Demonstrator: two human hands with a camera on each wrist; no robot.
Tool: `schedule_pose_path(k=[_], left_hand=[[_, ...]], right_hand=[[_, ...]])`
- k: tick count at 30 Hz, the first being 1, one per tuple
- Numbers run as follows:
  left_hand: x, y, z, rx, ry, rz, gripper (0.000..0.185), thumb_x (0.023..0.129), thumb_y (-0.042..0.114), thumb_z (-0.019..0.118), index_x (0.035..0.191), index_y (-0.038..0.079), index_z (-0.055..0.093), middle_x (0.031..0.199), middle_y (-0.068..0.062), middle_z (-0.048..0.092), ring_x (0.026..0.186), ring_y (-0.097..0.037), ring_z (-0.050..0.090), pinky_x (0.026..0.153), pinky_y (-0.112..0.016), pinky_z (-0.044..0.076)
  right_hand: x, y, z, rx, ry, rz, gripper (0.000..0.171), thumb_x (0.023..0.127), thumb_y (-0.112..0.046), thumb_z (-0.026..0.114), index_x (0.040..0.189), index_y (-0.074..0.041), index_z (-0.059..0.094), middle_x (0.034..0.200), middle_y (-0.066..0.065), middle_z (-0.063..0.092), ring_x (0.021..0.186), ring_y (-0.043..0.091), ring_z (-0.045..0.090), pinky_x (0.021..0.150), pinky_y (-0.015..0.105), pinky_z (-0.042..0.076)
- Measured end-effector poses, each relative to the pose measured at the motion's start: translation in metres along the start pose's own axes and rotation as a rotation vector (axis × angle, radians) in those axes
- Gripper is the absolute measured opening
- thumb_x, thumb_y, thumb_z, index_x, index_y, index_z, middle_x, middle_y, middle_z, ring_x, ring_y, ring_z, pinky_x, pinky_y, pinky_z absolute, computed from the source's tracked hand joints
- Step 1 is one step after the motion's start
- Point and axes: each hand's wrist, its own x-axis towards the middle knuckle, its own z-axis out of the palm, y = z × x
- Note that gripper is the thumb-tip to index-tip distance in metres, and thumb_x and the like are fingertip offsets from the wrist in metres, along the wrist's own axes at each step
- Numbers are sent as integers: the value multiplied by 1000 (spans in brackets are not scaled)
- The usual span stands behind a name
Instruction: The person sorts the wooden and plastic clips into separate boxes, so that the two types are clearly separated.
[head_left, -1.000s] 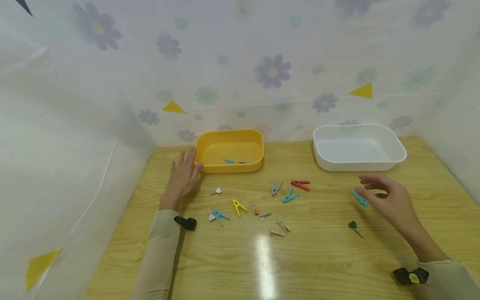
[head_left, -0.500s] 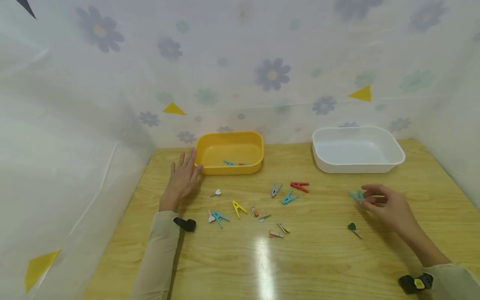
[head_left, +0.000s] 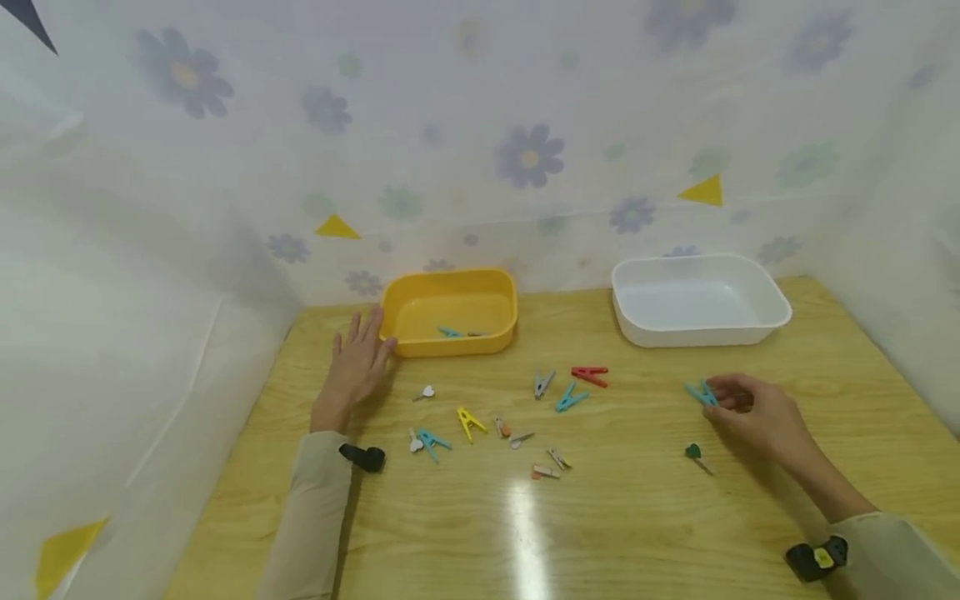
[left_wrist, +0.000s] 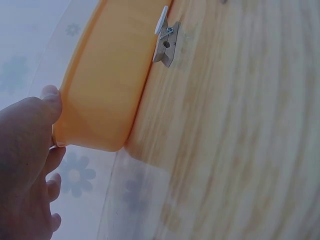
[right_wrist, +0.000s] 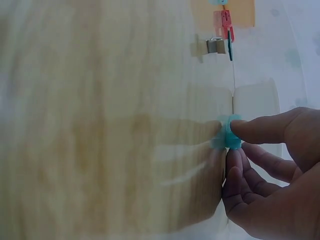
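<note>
My right hand (head_left: pixel 761 421) pinches a light-blue plastic clothespin (head_left: pixel 701 393) low at the table, in front of the white bin (head_left: pixel 697 337). Thumb and fingers meet on its near end, as the right wrist view also shows for this clothespin (right_wrist: pixel 233 132). My left hand (head_left: pixel 352 372) rests against the left end of the yellow bin (head_left: pixel 456 345), fingers extended along its side and thumb on the front corner of the rim. A blue clothespin (head_left: pixel 451 332) and a small clip, partly hidden, lie inside the yellow bin.
Several clothespins lie scattered mid-table, among them a yellow one (head_left: pixel 469 422), a red one (head_left: pixel 590 376) and a grey one (head_left: pixel 543 383). A small wooden clip with a green heart (head_left: pixel 693 452) lies near my right hand. A flower-printed curtain (head_left: pixel 442 150) stands behind the bins.
My right hand came down onto the blue clothespin and now pinches it; the clothespin has turned a little. My left hand stays at the yellow bin. The head view has shifted slightly.
</note>
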Motion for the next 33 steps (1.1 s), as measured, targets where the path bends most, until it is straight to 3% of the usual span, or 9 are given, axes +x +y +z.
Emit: schedule_pose_path(k=[12, 18, 26, 33], left_hand=[[-7, -4, 2, -12, 2, -11, 70, 112, 49, 26, 166, 9, 6, 172, -13, 9, 157, -38, -2, 118, -71, 0], [-2, -2, 1, -5, 5, 3, 69, 112, 48, 26, 166, 10, 6, 172, -13, 10, 156, -42, 4, 117, -71, 1], [-2, -2, 1, -17, 0, 8, 69, 113, 48, 25, 166, 8, 6, 172, -13, 8, 157, -39, -1, 117, -72, 1], [-2, 0, 1, -20, -16, 5, 70, 112, 49, 25, 166, 11, 3, 172, -10, 5, 157, -36, -4, 117, -71, 0]], right_hand=[[0, -1, 2, -29, -39, 25, 33, 92, -15, 79, 118, 3, 71, 93, 8, 74, 79, 5, 64, 66, 21, 50], [-2, -7, 0, -2, -23, 8, 31, 92, -12, 79, 117, 3, 72, 95, 11, 74, 82, 16, 69, 67, 20, 52], [-1, -29, 5, 54, 25, -87, 30, 89, -6, 81, 116, 2, 73, 96, 12, 75, 78, 0, 65, 67, 19, 55], [7, -52, 11, 84, 49, -150, 29, 88, -2, 80, 116, 1, 73, 98, 12, 74, 79, 2, 64, 66, 19, 56]])
